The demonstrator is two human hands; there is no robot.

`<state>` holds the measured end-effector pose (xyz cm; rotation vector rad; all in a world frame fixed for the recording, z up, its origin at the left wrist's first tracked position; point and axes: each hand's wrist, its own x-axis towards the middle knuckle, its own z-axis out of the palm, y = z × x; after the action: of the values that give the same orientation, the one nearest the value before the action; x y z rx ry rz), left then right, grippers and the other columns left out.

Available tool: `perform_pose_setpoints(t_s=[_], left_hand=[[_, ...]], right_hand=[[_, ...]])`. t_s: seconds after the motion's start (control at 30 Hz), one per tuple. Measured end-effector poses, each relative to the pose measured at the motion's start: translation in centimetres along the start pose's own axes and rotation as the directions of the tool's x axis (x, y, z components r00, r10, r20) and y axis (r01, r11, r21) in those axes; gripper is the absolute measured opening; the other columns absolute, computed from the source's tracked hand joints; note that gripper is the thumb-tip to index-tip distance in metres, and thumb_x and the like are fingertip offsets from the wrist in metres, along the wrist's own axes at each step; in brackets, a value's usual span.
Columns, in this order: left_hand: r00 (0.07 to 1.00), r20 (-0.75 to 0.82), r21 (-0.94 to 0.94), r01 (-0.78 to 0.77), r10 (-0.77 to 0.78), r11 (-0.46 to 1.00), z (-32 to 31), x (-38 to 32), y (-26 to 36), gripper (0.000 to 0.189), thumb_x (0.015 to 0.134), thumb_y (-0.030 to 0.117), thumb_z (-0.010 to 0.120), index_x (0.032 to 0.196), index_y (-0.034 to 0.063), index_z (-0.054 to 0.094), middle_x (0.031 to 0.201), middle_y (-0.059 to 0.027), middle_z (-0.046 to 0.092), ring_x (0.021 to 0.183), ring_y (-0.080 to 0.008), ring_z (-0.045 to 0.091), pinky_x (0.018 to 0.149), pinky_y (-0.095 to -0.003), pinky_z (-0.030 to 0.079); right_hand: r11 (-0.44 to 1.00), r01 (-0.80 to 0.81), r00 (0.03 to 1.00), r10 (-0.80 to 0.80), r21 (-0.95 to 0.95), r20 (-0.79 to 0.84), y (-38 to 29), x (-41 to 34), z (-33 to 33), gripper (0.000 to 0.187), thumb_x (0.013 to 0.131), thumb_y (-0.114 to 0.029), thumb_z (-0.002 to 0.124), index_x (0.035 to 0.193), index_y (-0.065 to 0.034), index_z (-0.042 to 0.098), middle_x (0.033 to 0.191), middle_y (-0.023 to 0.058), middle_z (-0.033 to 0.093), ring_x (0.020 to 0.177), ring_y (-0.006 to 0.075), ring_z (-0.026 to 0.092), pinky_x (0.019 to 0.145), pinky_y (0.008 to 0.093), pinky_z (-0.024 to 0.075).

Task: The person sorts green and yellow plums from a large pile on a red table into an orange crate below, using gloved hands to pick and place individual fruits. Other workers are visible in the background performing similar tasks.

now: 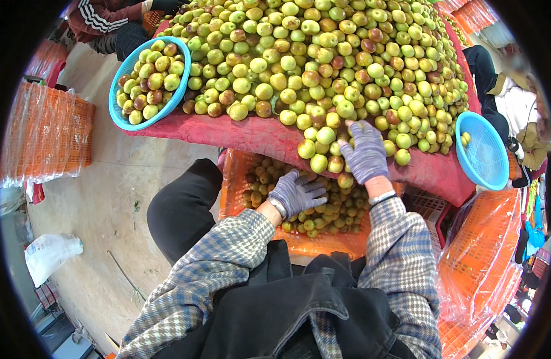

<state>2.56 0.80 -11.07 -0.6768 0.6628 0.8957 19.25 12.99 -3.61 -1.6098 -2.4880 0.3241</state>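
A large heap of green and reddish-brown jujube fruits [320, 58] covers a table with a red cloth [239, 132]. My right hand [365, 148], in a grey-purple knit glove, lies at the heap's front edge with fingers spread against the fruits. Lower and to the left, my left hand [295, 193], gloved alike, is spread palm down over an orange plastic crate [302, 244]. Many fruits [333, 215] lie in this crate below the table edge. Several fruits [319, 163] sit at the cloth's edge between my hands. Neither hand visibly grips a fruit.
A blue plastic basket [182, 96] full of fruits stands at the table's left corner; another blue basket [486, 152] at the right holds a few. Plastic-wrapped orange crates [46, 134] stand on both sides. A white bag [53, 256] lies on the floor. Co-workers sit at upper left and right.
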Motion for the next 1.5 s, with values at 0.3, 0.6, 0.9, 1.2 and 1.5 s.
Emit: perform_pose_setpoints(t_s=[0.3,0.6,0.9,1.2,1.5], left_hand=[[0.920,0.391,0.318,-0.118,-0.017,0.941,-0.6,2.2,0.5,0.060,0.098,0.050,0.031,0.143,0.0103,0.037,0.147,-0.0139,0.042,0.136,-0.0309,0.037,0.115,-0.0531,0.022],[0.949,0.314,0.147,-0.084,0.034,0.986,-0.7,1.3,0.2,0.049,0.100,0.042,0.035,0.136,0.0096,0.041,0.134,-0.0074,0.054,0.125,-0.0237,0.049,0.109,-0.0385,0.037],[0.750,0.653,0.659,-0.633,0.110,0.407,-6.7,6.8,1.9,0.065,0.091,0.063,0.044,0.137,0.0163,0.046,0.143,-0.0088,0.048,0.126,-0.0277,0.047,0.105,-0.0446,0.033],[0.677,0.688,0.726,-0.638,0.263,-0.258,-2.7,3.2,1.1,0.045,0.099,0.041,0.031,0.125,0.0100,0.051,0.127,-0.0113,0.058,0.117,-0.0272,0.055,0.105,-0.0408,0.041],[0.780,0.602,0.797,-0.599,0.171,-0.074,-3.2,2.8,1.0,0.060,0.089,0.047,0.056,0.135,0.0118,0.044,0.138,-0.0078,0.051,0.130,-0.0238,0.044,0.111,-0.0389,0.033]], right_hand=[[0.993,0.112,0.992,-0.109,0.047,-0.067,-4.7,-6.7,1.1,0.061,0.072,-0.034,0.077,0.126,-0.0101,0.059,0.131,0.0216,0.049,0.116,0.0400,0.048,0.102,0.0497,0.0369],[0.946,0.241,0.964,-0.209,0.216,-0.162,-6.4,-1.3,-0.4,0.046,0.081,-0.034,0.069,0.117,-0.0055,0.061,0.124,0.0171,0.054,0.118,0.0346,0.049,0.103,0.0453,0.0368],[0.985,0.140,0.990,-0.142,0.100,0.010,-6.7,1.7,3.0,0.050,0.082,-0.038,0.068,0.123,-0.0092,0.062,0.132,0.0199,0.051,0.123,0.0354,0.047,0.105,0.0469,0.0344],[0.972,0.229,0.972,-0.225,0.051,-0.066,-6.6,-6.3,2.4,0.055,0.077,-0.037,0.071,0.123,-0.0083,0.060,0.133,0.0144,0.049,0.129,0.0318,0.042,0.112,0.0559,0.0234],[0.961,0.060,0.985,-0.013,0.270,-0.172,-2.0,-6.0,-0.7,0.039,0.089,-0.023,0.062,0.120,-0.0014,0.056,0.123,0.0207,0.057,0.117,0.0369,0.052,0.105,0.0451,0.0384]])
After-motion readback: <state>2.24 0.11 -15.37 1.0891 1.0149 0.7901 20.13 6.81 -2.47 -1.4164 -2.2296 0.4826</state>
